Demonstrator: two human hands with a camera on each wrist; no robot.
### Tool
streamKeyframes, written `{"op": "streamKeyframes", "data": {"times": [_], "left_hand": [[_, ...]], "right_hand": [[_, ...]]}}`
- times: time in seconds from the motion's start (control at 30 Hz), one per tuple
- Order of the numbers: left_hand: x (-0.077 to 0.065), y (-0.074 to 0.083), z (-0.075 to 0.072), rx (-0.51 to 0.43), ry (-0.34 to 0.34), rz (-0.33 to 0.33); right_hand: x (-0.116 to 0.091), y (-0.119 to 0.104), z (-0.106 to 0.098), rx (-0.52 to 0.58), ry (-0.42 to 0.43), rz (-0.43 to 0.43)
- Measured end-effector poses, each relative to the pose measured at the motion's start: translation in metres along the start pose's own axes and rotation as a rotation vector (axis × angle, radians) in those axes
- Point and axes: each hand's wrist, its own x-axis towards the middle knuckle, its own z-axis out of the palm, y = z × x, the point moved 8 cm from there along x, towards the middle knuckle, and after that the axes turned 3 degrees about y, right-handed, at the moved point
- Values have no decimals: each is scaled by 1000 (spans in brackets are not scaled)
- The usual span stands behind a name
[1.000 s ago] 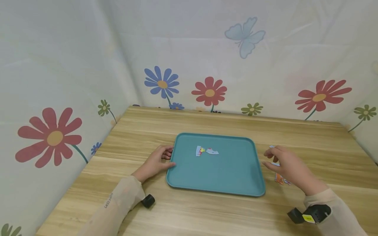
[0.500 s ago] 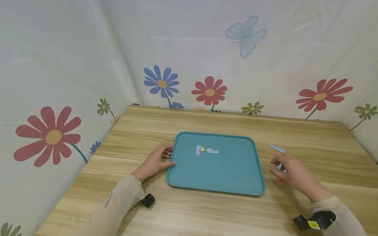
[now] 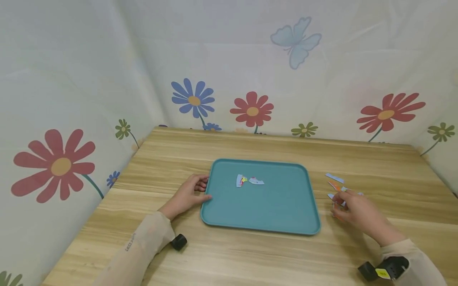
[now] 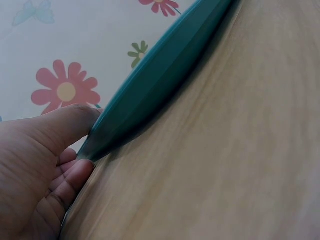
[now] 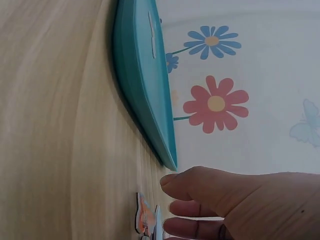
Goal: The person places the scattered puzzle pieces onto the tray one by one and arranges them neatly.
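Note:
A teal tray (image 3: 264,208) lies on the wooden table, bearing two small light blue jigsaw pieces, a left piece (image 3: 238,181) and a right piece (image 3: 256,181), slightly apart. My left hand (image 3: 186,198) grips the tray's left edge, thumb over the rim and the other fingers curled against its side. Right of the tray, my right hand (image 3: 359,212) hovers low over several loose jigsaw pieces, its thumb and fingers loosely bent and apart. A narrow blue piece (image 3: 334,177) lies beyond it. An orange piece (image 5: 144,215) shows beside the fingers in the right wrist view; the hand partly hides others.
The wooden table (image 3: 250,258) runs back to a white flowered curtain (image 3: 229,51), which also closes off the left side. A black wrist camera (image 3: 368,271) is strapped over the right sleeve, and another camera (image 3: 179,242) sits at the left wrist.
My right hand has drawn back to the right and toward me, uncovering the narrow blue piece and an orange one. The left hand stays at the tray's edge.

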Motion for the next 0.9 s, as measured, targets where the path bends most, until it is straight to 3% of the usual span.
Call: {"op": "streamKeyframes", "data": {"times": [0.53, 0.9], "left_hand": [[-1, 2, -2, -27, 1, 8], [-1, 3, -1, -19, -6, 9]], "right_hand": [[1, 10, 10, -37, -95, 37], [0, 9, 10, -41, -96, 41]]}}
